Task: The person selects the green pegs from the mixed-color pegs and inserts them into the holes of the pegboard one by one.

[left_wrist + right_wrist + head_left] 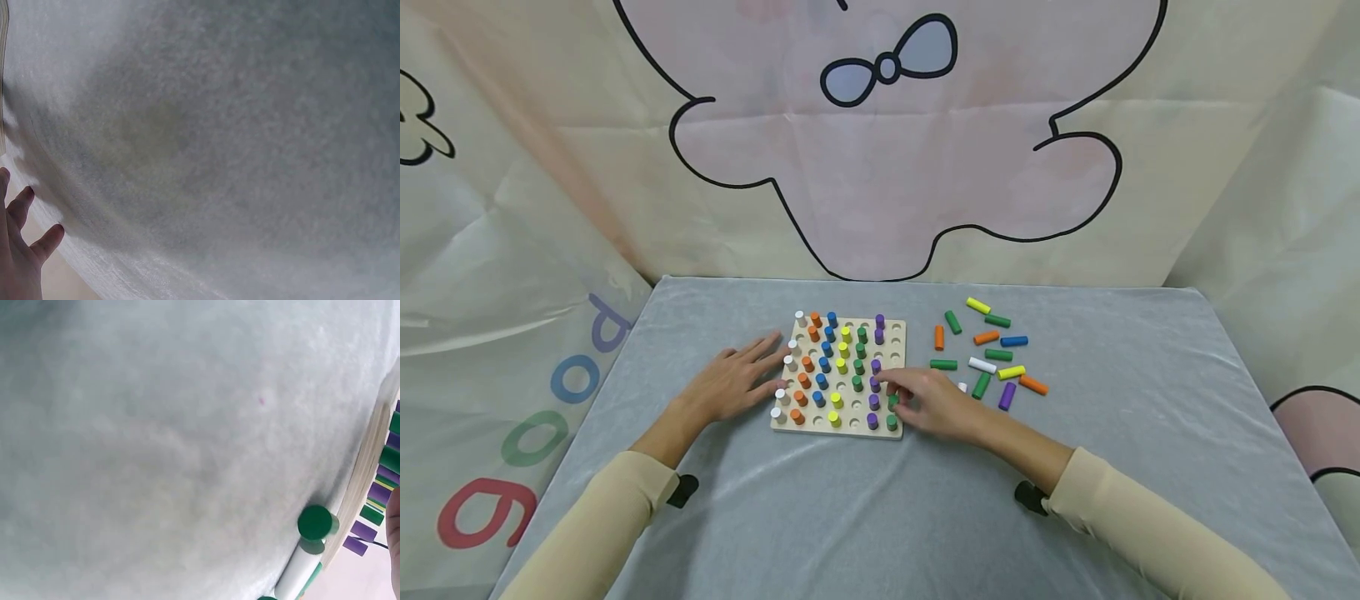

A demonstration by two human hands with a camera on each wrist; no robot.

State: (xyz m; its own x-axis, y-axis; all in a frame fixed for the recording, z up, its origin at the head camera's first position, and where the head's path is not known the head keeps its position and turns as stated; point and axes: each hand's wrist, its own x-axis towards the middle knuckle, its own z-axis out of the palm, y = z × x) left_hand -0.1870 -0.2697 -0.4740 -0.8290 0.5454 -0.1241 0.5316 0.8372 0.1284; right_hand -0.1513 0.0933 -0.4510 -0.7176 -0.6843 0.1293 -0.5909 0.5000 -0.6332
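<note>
A pale wooden pegboard (pixel 840 423) lies on the cloth, with coloured pegs standing in columns of white, orange, blue, yellow, green and purple. Bare holes show between some of them. My left hand (pixel 730 383) rests at the board's left edge, fingers spread near the white pegs; in the left wrist view part of this hand (pixel 24 250) shows at the lower left. Over the right side of the board, my right hand (pixel 932 402) has its bent index finger and thumb at a standing purple peg (pixel 875 384), pinching it. Green pegs (pixel 892 422) stand just below that hand.
Loose pegs lie scattered right of the board, among them an orange peg (pixel 939 337), a blue peg (pixel 1014 341) and a purple peg (pixel 1007 396). A grey cloth (pixel 790 517) covers the table, and a printed curtain (pixel 985 167) hangs behind it.
</note>
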